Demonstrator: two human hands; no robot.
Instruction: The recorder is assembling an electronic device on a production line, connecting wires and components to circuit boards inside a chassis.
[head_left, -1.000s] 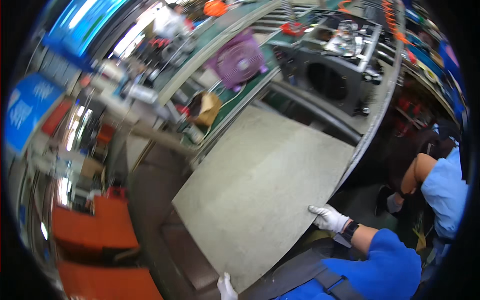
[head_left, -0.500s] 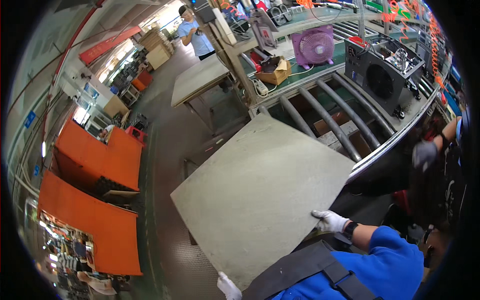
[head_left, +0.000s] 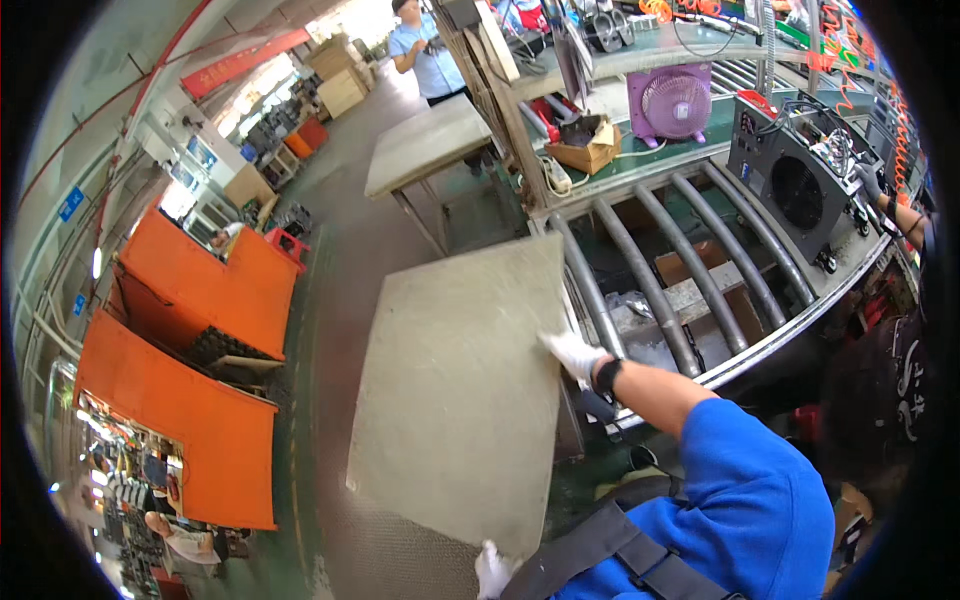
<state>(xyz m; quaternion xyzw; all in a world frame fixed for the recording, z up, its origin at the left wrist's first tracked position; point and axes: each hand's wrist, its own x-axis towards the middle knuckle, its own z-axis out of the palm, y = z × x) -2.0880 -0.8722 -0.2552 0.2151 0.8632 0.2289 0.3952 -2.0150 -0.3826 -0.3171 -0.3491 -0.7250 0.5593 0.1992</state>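
Note:
A large grey flat tabletop (head_left: 455,390) with scuffed, worn faces lies in front of me, angled toward the roller conveyor. My left hand (head_left: 490,570), in a white glove, is closed on its near edge, with part of the fingers hidden. On the tabletop's right edge, my gloved right hand (head_left: 575,355) has its fingers over the rim; some of them are out of sight beneath it. A black band circles the right wrist. What supports the tabletop is mostly hidden under it.
The roller conveyor (head_left: 660,290) runs close on the right, bearing a black computer case (head_left: 790,180); a co-worker's gloved hand (head_left: 868,180) touches it. A purple fan (head_left: 672,105) stands behind. Ahead is another grey table (head_left: 425,145) with a person (head_left: 425,60) beyond. Orange partitions (head_left: 190,420) line the left.
The tabletop has turned and its far corner has swung beside the conveyor's end. My right hand has moved forward and left with its edge. The co-worker's hand has reached the computer case.

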